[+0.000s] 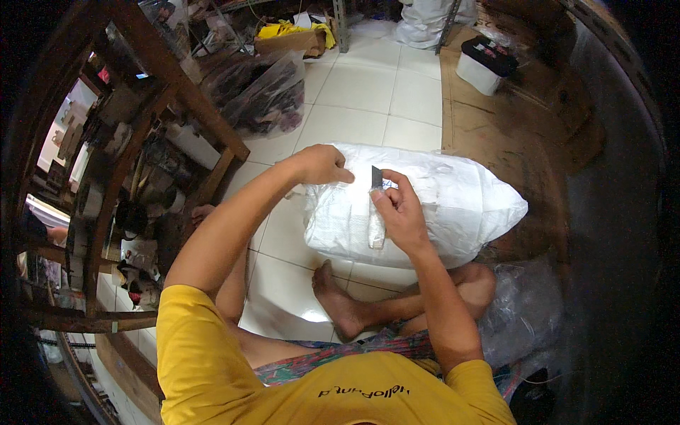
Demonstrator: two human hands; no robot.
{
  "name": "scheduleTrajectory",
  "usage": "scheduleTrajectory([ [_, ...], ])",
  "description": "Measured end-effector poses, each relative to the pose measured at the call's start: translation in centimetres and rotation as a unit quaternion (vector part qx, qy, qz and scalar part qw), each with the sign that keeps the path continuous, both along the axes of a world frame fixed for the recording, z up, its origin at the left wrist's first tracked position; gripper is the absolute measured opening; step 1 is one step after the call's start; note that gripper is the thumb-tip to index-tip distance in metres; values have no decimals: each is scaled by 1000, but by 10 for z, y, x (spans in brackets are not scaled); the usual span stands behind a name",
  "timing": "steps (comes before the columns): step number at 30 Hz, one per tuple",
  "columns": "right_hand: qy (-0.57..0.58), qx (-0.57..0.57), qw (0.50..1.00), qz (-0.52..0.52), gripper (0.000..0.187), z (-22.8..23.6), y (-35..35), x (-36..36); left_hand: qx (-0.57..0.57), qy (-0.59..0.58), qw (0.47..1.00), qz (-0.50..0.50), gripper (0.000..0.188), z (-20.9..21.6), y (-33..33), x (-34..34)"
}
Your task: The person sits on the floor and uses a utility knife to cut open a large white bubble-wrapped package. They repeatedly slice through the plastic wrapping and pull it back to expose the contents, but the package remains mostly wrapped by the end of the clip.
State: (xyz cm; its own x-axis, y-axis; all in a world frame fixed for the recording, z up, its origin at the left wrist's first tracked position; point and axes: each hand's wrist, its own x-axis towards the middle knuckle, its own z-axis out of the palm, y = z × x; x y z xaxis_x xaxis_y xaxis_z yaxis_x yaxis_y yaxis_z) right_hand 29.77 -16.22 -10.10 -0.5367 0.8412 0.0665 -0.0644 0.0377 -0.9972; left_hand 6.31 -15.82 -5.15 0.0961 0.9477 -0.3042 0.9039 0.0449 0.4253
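A large, stuffed white sack (439, 205) lies across the floor in front of me, its right end tapering to a point. My right hand (405, 212) is over the middle of it, closed round a knife (377, 225) with a dark, broad blade and a handle wrapped in pale tape. The blade points away from me, just above the sack's surface. At the sack's far left end, my left hand (324, 164) is closed with curled fingers, pinching the white material there. Its fingertips are partly hidden.
My bare foot (343, 301) and bent leg are close to the sack's near side. A wooden shelf (131, 191) with cluttered goods stands at left. Cardboard (467, 113) covers the floor at right, bearing a white tub (482, 71) with a black top. A clear plastic bag (258, 92) lies beyond.
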Motion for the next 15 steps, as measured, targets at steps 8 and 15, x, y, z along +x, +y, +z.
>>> scheduleTrajectory([
  [8, -33, 6, 999, -9, 41, -11, 7, 2, 16, -208, 976, 66, 31, -23, -13, -15],
  [15, -27, -32, 999, 19, 41, 3, 3, 7, 101, -407, 891, 176, 32, -43, -38, -7],
])
